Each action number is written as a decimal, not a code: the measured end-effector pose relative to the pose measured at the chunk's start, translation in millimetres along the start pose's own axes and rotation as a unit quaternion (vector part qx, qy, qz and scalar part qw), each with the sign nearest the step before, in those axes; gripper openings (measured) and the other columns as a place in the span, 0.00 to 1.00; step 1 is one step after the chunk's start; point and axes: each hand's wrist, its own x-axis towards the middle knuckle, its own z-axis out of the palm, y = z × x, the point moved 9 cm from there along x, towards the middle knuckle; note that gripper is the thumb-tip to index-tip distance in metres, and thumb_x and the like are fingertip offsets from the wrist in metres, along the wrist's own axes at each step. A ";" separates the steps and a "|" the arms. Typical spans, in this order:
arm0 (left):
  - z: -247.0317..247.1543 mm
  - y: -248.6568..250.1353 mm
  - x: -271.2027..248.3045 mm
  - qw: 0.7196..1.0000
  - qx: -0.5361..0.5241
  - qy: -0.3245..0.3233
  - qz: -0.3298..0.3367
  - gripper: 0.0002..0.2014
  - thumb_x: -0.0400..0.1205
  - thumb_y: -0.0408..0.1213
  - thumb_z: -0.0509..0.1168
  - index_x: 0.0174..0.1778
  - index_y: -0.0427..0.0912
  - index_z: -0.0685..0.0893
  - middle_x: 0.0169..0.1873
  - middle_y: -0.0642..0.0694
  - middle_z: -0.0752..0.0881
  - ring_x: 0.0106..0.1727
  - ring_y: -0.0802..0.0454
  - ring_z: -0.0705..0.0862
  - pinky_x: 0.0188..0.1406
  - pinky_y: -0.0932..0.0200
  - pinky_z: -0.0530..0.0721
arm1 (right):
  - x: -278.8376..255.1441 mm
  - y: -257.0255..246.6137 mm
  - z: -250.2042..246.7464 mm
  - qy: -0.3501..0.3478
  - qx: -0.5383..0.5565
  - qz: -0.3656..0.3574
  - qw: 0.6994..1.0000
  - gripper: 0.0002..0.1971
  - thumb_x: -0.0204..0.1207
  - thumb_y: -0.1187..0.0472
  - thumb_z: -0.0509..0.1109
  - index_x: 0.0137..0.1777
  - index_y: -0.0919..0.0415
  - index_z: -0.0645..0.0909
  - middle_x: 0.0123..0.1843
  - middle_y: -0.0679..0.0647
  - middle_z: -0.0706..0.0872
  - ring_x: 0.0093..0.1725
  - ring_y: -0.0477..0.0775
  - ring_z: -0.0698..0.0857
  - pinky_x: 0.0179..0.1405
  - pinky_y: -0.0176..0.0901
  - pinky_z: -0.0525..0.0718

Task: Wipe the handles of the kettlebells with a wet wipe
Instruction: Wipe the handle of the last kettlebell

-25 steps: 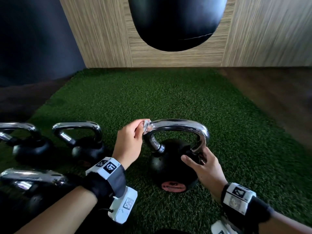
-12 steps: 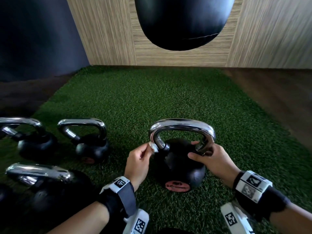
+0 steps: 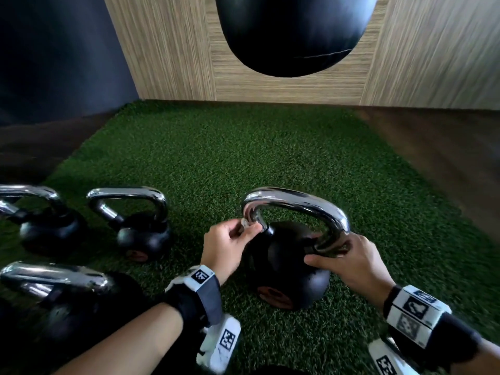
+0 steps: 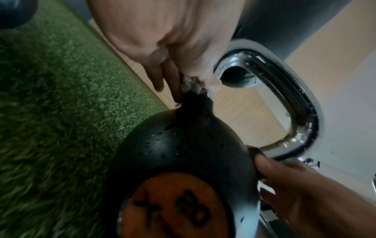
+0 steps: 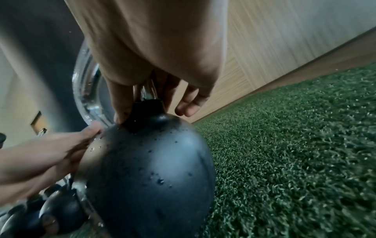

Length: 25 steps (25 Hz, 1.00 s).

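A black kettlebell (image 3: 289,269) with a chrome handle (image 3: 295,201) stands on the green turf; its orange label (image 4: 173,207) faces me. My left hand (image 3: 230,244) pinches a small white wet wipe (image 3: 244,222) against the lower left leg of the handle, where chrome meets the black body (image 4: 195,98). The wipe (image 4: 188,85) shows between thumb and fingers in the left wrist view. My right hand (image 3: 349,263) grips the right leg of the handle at its base (image 5: 146,91), thumb lying on the ball.
Three more chrome-handled kettlebells (image 3: 140,228) (image 3: 40,220) (image 3: 62,299) stand on the turf (image 3: 243,147) to the left. A black punching bag (image 3: 292,31) hangs ahead before a wood-panel wall. Dark flooring borders the turf on both sides.
My left hand slid with the wipe from the handle's top left corner down its left leg to the base. The right hand kept its hold on the right leg.
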 end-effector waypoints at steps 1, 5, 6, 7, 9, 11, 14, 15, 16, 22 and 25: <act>3.7 1.6 6.8 1.000 0.013 -0.012 -0.001 0.18 0.77 0.59 0.73 0.40 0.47 0.92 0.28 0.56 0.89 0.30 0.64 0.83 0.31 0.68 0.76 | -8.7 -3.2 -2.6 0.006 -0.022 -0.017 1.000 0.18 0.54 0.50 0.91 0.41 0.45 0.87 0.47 0.36 0.89 0.47 0.37 0.87 0.49 0.27 0.83; 25.3 22.1 37.8 0.997 0.069 -0.033 0.030 0.19 0.80 0.54 0.73 0.40 0.39 0.90 0.33 0.48 0.91 0.36 0.52 0.88 0.39 0.51 0.82 | -36.9 -32.0 4.5 -0.026 -0.136 -0.160 0.977 0.12 0.57 0.63 0.83 0.40 0.48 0.90 0.44 0.35 0.89 0.44 0.36 0.87 0.46 0.14 0.75; 32.7 28.8 45.8 0.994 0.084 -0.053 0.039 0.17 0.80 0.51 0.74 0.39 0.37 0.89 0.34 0.46 0.92 0.37 0.49 0.88 0.39 0.50 0.82 | -41.9 -39.5 10.7 -0.030 -0.137 -0.173 0.975 0.10 0.59 0.64 0.79 0.40 0.50 0.91 0.45 0.36 0.89 0.44 0.37 0.86 0.46 0.15 0.75; 38.8 36.2 51.7 0.991 0.100 -0.070 0.053 0.16 0.81 0.47 0.74 0.37 0.36 0.87 0.33 0.46 0.91 0.36 0.49 0.88 0.37 0.51 0.82 | -45.0 -49.1 18.7 -0.024 -0.133 -0.185 0.973 0.09 0.62 0.63 0.74 0.40 0.52 0.91 0.44 0.37 0.89 0.43 0.38 0.85 0.45 0.19 0.77; 47.6 51.2 57.8 0.984 0.131 -0.091 0.080 0.15 0.82 0.40 0.72 0.33 0.34 0.83 0.32 0.43 0.90 0.36 0.45 0.88 0.36 0.51 0.83 | -44.5 -63.4 31.6 -0.024 -0.126 -0.201 0.971 0.12 0.68 0.60 0.64 0.40 0.52 0.91 0.41 0.40 0.86 0.40 0.43 0.84 0.40 0.30 0.82; 51.1 56.8 57.2 0.982 0.137 -0.099 0.090 0.14 0.81 0.38 0.71 0.34 0.31 0.83 0.33 0.38 0.90 0.37 0.42 0.90 0.41 0.47 0.88 | -34.6 -70.1 35.9 -0.047 -0.122 -0.215 0.968 0.17 0.73 0.56 0.59 0.43 0.52 0.92 0.41 0.42 0.86 0.42 0.46 0.84 0.41 0.41 0.86; 50.6 46.6 53.8 0.986 0.046 -0.151 0.046 0.20 0.79 0.47 0.72 0.32 0.32 0.83 0.25 0.46 0.87 0.27 0.48 0.84 0.30 0.50 0.80 | -1.9 -55.4 23.4 -0.006 -0.084 -0.163 0.983 0.12 0.77 0.62 0.71 0.57 0.49 0.90 0.55 0.46 0.86 0.54 0.49 0.83 0.57 0.49 0.85; 51.2 39.1 52.4 0.985 -0.009 -0.175 0.008 0.21 0.79 0.49 0.71 0.33 0.32 0.85 0.20 0.53 0.83 0.20 0.56 0.77 0.23 0.57 0.71 | 8.1 -44.2 25.1 -0.001 -0.078 -0.115 0.990 0.15 0.79 0.58 0.72 0.65 0.47 0.85 0.61 0.48 0.83 0.60 0.50 0.82 0.63 0.51 0.83; 50.7 35.8 50.2 0.982 -0.038 -0.185 -0.005 0.19 0.82 0.47 0.70 0.37 0.32 0.89 0.18 0.58 0.80 0.17 0.64 0.72 0.21 0.64 0.67 | 14.9 -32.6 35.5 -0.027 -0.071 -0.065 0.995 0.21 0.81 0.52 0.70 0.73 0.48 0.77 0.67 0.51 0.80 0.66 0.52 0.80 0.70 0.54 0.79; 43.3 56.4 56.3 0.990 0.048 -0.106 0.078 0.10 0.83 0.37 0.72 0.57 0.39 0.93 0.50 0.46 0.95 0.48 0.56 0.92 0.39 0.70 0.82 | 19.4 -6.8 73.2 -0.047 -0.038 -0.007 0.998 0.34 0.78 0.32 0.53 0.79 0.48 0.71 0.76 0.52 0.79 0.76 0.53 0.75 0.75 0.45 0.71; 40.3 63.6 61.0 0.993 -0.012 -0.065 0.096 0.10 0.83 0.30 0.71 0.59 0.35 0.92 0.49 0.41 0.94 0.46 0.49 0.92 0.40 0.62 0.84 | 21.3 -1.9 74.1 -0.041 -0.036 -0.013 0.998 0.40 0.71 0.26 0.45 0.78 0.45 0.71 0.75 0.50 0.80 0.75 0.51 0.76 0.75 0.46 0.73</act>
